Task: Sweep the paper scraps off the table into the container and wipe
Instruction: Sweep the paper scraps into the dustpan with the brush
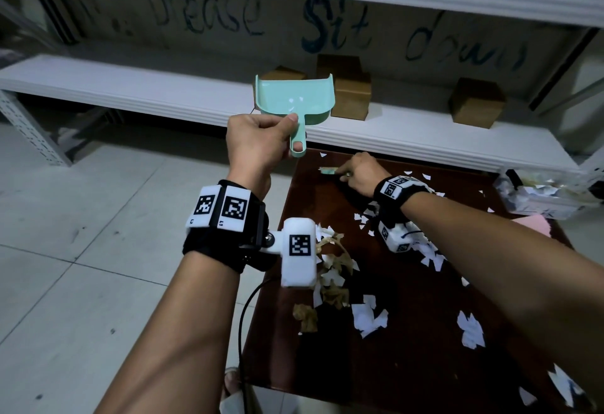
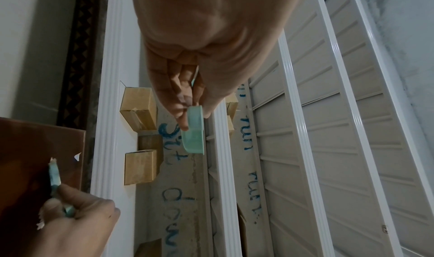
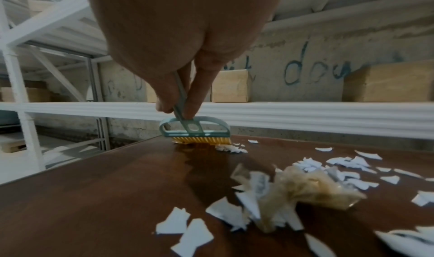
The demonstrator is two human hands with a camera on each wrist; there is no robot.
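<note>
While the left hand grips a mint-green plastic dustpan aloft, the right hand pinches a small yellow-bristled teal brush against the dark wooden desk, white paper scraps strewn nearby.

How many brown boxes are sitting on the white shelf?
4 in the head view: one behind the dustpan, two just right of it, one farther right. More may be hidden.
</note>
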